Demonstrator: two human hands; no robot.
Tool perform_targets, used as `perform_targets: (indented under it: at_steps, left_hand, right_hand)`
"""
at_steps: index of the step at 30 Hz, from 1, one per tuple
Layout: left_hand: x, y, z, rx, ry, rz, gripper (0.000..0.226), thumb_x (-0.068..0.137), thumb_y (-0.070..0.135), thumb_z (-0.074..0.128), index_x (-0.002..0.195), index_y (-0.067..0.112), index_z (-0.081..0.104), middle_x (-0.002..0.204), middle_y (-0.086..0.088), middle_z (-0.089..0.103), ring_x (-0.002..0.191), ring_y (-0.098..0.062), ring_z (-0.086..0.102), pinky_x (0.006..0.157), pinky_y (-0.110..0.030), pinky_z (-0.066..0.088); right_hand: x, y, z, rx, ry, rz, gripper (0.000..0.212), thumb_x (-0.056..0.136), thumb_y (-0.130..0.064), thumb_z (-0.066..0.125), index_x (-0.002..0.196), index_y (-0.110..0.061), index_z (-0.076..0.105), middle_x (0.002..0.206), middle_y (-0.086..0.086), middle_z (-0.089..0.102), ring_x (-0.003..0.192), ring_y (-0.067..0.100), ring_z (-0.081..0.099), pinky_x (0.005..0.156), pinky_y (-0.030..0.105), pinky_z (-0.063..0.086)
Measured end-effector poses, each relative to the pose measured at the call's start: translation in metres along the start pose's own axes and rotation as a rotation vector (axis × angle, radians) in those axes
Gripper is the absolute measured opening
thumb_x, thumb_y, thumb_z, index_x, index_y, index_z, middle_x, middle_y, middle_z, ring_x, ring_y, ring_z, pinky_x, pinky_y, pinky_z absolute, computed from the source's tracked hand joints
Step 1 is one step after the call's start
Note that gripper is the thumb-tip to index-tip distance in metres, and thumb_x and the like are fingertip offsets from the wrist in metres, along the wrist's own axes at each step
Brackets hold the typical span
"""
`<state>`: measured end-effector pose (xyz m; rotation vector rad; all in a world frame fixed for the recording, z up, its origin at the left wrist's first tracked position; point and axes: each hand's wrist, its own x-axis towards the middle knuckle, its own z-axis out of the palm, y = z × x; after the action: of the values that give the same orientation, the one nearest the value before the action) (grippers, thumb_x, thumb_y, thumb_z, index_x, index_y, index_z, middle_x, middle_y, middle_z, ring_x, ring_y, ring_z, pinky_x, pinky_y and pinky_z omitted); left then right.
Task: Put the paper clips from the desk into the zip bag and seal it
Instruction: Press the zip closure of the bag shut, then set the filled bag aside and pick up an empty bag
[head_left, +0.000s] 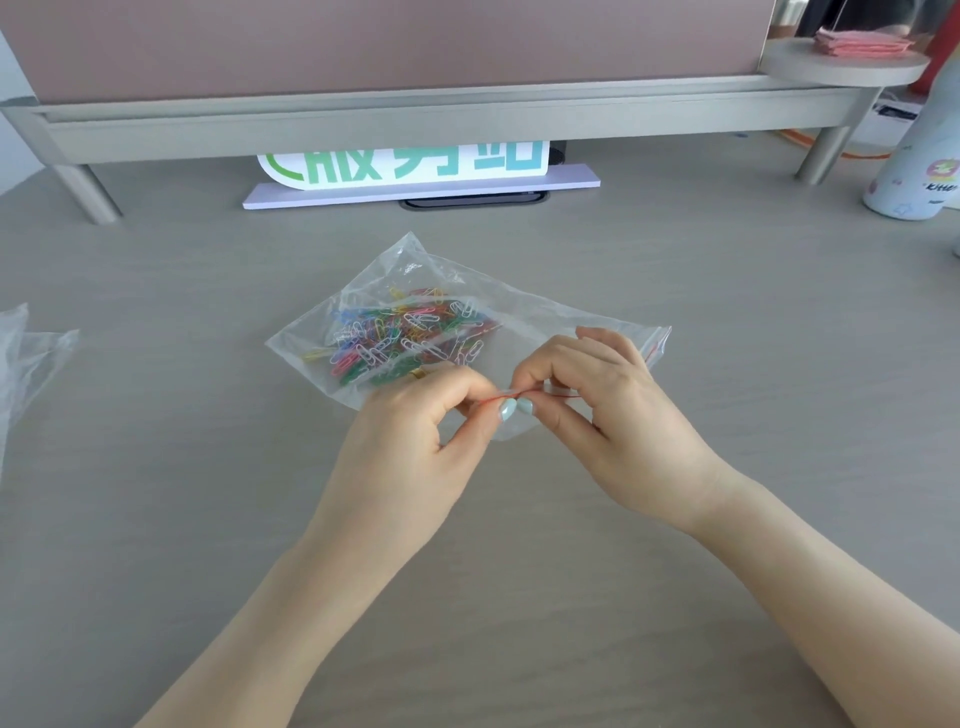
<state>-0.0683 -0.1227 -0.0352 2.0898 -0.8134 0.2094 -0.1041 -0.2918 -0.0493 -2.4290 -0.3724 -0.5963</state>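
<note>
A clear zip bag with a red zip strip lies on the grey desk, its far corner pointing away from me. Inside it, several coloured paper clips are heaped toward its left part. My left hand and my right hand meet at the bag's near edge. Both pinch the red strip between thumb and fingers, thumbs almost touching. The strip runs on to the bag's right corner. No loose clips show on the desk.
More clear plastic lies at the left edge. A grey monitor riser spans the back, with a white sign on a flat base under it. A pale bottle stands at the back right.
</note>
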Motion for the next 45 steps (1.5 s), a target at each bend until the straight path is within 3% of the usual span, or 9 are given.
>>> perform_targets:
  at_steps: [5,11,16,21,24,31,36,40,45]
  left_hand:
    - [0.006,-0.009,0.001,-0.058,-0.079,0.025,0.031,0.080,0.042,0.058,0.106,0.025,0.063,0.107,0.018,0.057,0.105,0.011,0.047,0.081,-0.002,0.033]
    - [0.039,-0.004,-0.029,-0.221,0.210,-0.071,0.011,0.088,0.026,0.060,0.084,0.027,0.070,0.089,0.024,0.068,0.086,0.011,0.059,0.073,-0.004,0.038]
    - [0.077,0.003,-0.068,-0.289,0.323,-0.014,0.021,0.088,0.021,0.061,0.074,0.037,0.065,0.065,0.025,0.064,0.066,0.004,0.055,0.062,-0.008,0.038]
    - [0.102,0.003,-0.089,-0.479,0.387,-0.045,0.019,0.089,0.021,0.059,0.076,0.029,0.068,0.065,0.015,0.064,0.061,-0.004,0.054,0.053,-0.017,0.041]
    - [0.111,-0.009,-0.102,-0.608,0.403,-0.146,0.018,0.090,0.028,0.058,0.075,0.021,0.066,0.068,0.011,0.062,0.057,-0.008,0.054,0.049,-0.020,0.040]
    - [0.077,-0.076,-0.099,-0.443,-0.110,-0.378,0.028,0.080,0.053,0.060,0.103,0.037,0.064,0.106,0.018,0.068,0.104,-0.002,0.060,0.088,-0.023,0.043]
    - [0.091,-0.072,-0.079,-0.572,0.092,-0.507,0.020,0.092,0.028,0.054,0.083,0.020,0.070,0.073,0.018,0.071,0.068,0.004,0.060,0.062,-0.010,0.045]
    - [0.125,-0.063,-0.091,-0.745,0.173,-0.459,0.023,0.093,0.023,0.054,0.076,0.019,0.068,0.063,0.011,0.068,0.061,-0.006,0.060,0.077,-0.030,0.048]
    - [0.123,-0.063,-0.088,-0.771,0.204,-0.558,0.022,0.093,0.021,0.054,0.073,0.018,0.065,0.049,0.010,0.060,0.046,-0.004,0.055,0.058,-0.019,0.048]
  right_hand:
    - [0.007,-0.006,-0.007,0.085,0.122,0.046,0.009,0.087,-0.032,0.047,0.089,-0.036,0.055,0.080,-0.026,0.051,0.082,-0.005,0.050,0.106,0.029,0.024]
    - [0.020,0.004,-0.025,0.088,0.237,0.095,0.037,0.082,-0.043,0.050,0.119,-0.046,0.044,0.123,-0.034,0.042,0.122,-0.013,0.037,0.117,0.039,0.012]
    - [0.048,0.032,-0.032,0.431,0.297,0.394,0.080,0.078,-0.039,0.069,0.137,-0.044,0.016,0.147,-0.024,0.020,0.137,-0.006,0.016,0.107,0.016,0.023]
    - [0.084,0.040,-0.011,0.730,-0.084,0.457,0.040,0.079,-0.030,0.067,0.117,-0.034,0.055,0.125,-0.015,0.057,0.120,0.003,0.049,0.097,0.024,0.038]
    - [0.098,0.036,0.004,0.766,-0.101,0.518,0.017,0.085,-0.027,0.062,0.101,-0.024,0.066,0.112,-0.011,0.066,0.109,0.005,0.058,0.095,0.022,0.038]
    - [0.111,0.027,0.006,0.856,0.038,0.523,0.017,0.089,-0.021,0.057,0.079,-0.011,0.065,0.073,-0.004,0.072,0.081,0.010,0.069,0.091,0.023,0.047]
    - [0.135,0.028,-0.007,0.788,0.145,0.586,0.026,0.088,-0.025,0.059,0.065,-0.013,0.062,0.057,-0.007,0.068,0.060,0.003,0.065,0.081,0.023,0.047]
    - [0.160,0.025,-0.026,0.729,0.217,0.545,0.023,0.087,-0.028,0.060,0.067,-0.016,0.063,0.054,-0.011,0.066,0.056,-0.001,0.063,0.082,0.020,0.048]
    - [0.161,0.041,-0.025,0.589,0.262,0.606,0.022,0.085,-0.025,0.063,0.066,-0.015,0.061,0.048,-0.009,0.062,0.048,-0.002,0.056,0.065,0.011,0.047]
